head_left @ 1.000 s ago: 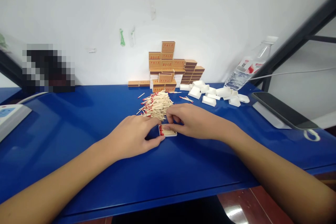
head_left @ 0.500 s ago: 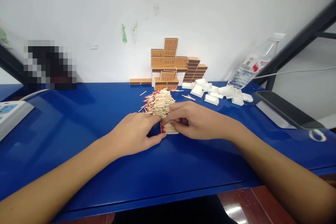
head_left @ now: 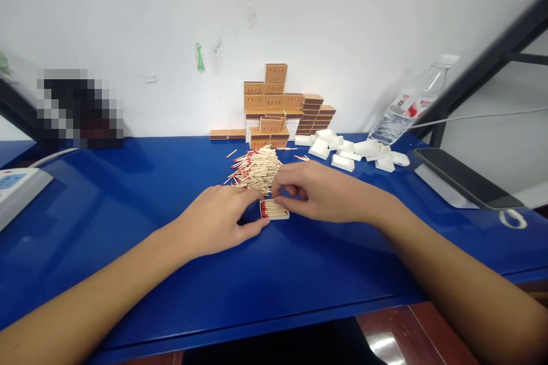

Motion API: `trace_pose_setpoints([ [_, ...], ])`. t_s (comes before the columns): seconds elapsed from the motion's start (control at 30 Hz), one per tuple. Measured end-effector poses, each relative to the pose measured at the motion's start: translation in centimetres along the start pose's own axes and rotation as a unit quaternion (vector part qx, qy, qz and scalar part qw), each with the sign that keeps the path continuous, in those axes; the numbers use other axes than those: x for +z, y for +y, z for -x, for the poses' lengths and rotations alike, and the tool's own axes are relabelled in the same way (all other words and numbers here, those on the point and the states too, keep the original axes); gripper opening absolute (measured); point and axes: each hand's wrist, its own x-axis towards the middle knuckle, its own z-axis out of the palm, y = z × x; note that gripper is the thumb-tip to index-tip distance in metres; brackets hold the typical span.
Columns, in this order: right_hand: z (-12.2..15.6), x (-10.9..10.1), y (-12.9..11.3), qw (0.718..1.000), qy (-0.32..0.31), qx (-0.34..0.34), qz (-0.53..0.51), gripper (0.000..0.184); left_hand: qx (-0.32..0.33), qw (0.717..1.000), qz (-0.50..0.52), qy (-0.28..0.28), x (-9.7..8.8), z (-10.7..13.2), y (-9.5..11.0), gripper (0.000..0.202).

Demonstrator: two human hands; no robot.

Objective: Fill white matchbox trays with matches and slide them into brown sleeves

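A small white matchbox tray [head_left: 280, 217] lies on the blue table, with red-headed matches [head_left: 273, 209] side by side in it. My left hand [head_left: 220, 214] steadies the tray's left end, thumb at the near corner and forefinger at the far one. Over the tray's right far side, my right hand [head_left: 319, 191] has thumb and fingers drawn together in a pinch; anything between the fingertips is too small or hidden to make out. Just beyond the tray spreads a loose heap of matches [head_left: 259, 168], partly covered by both hands.
Brown matchboxes [head_left: 274, 102] are stacked against the wall. White empty trays [head_left: 342, 162] lie piled to their right, near a water bottle [head_left: 396, 114]. A dark phone [head_left: 466, 177] rests on a white block at far right. A white device [head_left: 21, 188] sits at far left.
My right hand has lifted slightly up and away from the tray, uncovering more of the matches inside. My left hand stays at the tray's left end. The view has shifted a little.
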Motion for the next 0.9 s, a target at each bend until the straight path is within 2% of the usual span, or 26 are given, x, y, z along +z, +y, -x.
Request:
trace_pose_setpoints([
  [0.1, 0.2, -1.6, 1.8, 0.992, 0.082, 0.07, 0.061, 0.014, 0.0, 1.0, 0.011, 0.015, 0.0, 0.1, 0.1, 0.03],
  [0.17, 0.6, -2.5, 3.6, 0.977, 0.107, 0.142, 0.116, 0.013, 0.001, 0.999, 0.025, 0.034, 0.1, 0.1, 0.2, 0.031],
  [0.3, 1.2, -3.1, 7.2, 0.96, 0.039, 0.227, 0.159, 0.01, -0.002, 0.998, 0.048, 0.032, 0.1, 0.0, 0.3, 0.03],
  [0.4, 1.2, -2.6, 8.7, 0.95, 0.026, 0.259, 0.169, 0.012, -0.005, 0.998, 0.059, 0.025, 0.2, -0.1, 0.3, 0.029],
  [0.53, 0.9, -1.8, 9.5, 0.93, 0.02, 0.311, 0.195, 0.016, -0.01, 0.997, 0.069, 0.032, 0.3, -0.1, 0.4, 0.028],
  [0.63, 0.6, -1.5, 9.7, 0.93, 0.02, 0.311, 0.196, 0.017, -0.005, 0.998, 0.068, 0.017, 0.4, 0.0, 0.4, 0.027],
  [0.77, 0.1, -0.9, 10.1, 0.93, 0.052, 0.315, 0.182, 0.02, -0.002, 0.998, 0.058, 0.034, 0.4, 0.0, 0.4, 0.031],
  [0.9, -0.5, -0.1, 10.3, 0.924, 0.083, 0.347, 0.135, 0.022, 0.005, 0.999, 0.044, 0.01, 0.3, -0.1, 0.4, 0.03],
])
